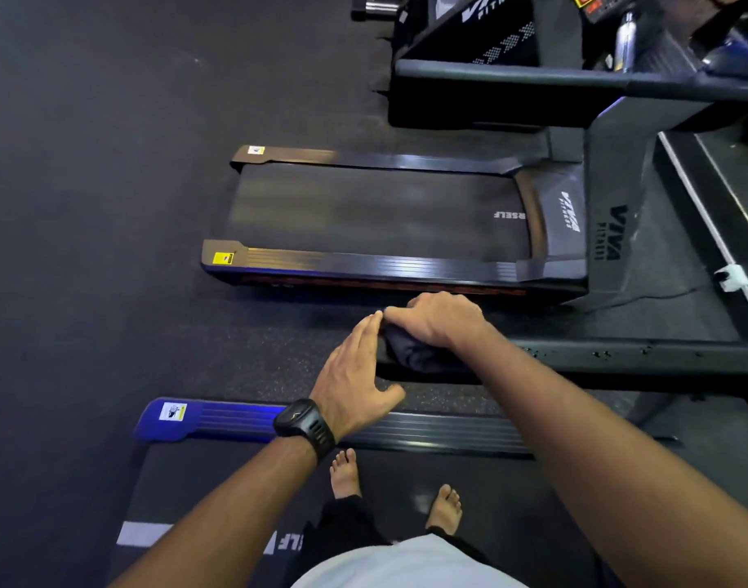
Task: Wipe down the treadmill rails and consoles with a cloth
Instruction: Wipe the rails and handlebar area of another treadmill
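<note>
- Gym floor (88, 205): from my remote seat I see dark rubber matting fill the left of the head view and run between the machines.
- Next treadmill (364, 214): it lies across the middle of the view, its belt bare, "VIVA FITNESS" printed on its hood and upright, and a yellow sticker (223, 258) on its near rear corner.
- Treadmill (219, 473): the person I am watching stands on its belt at the bottom of the view; its left side strip glows blue at the rear end.
- Handrail (618, 354): this treadmill's dark bar runs in from the right edge, above the side strip, and ends under the hands. Small specks dot its top.
- Right hand (440, 320): it lies on top of the rail's end with fingers bent down and clamped over the cloth.
- Left hand (355, 375): its fingers are straight and held together, the thumb spread, and the fingertips meet the right fingertips at the cloth's far edge.
- Feet (345, 473): both are bare on the belt, below dark trouser legs.
- Cloth (410, 354): it is dark and bunched on the end of the handrail, under the right palm, bulging out toward the left hand.
- Watch (304, 422): a black one sits on the left wrist.
- Bottle (624, 40): it is metal and stands upright on a third machine at the top right.
</note>
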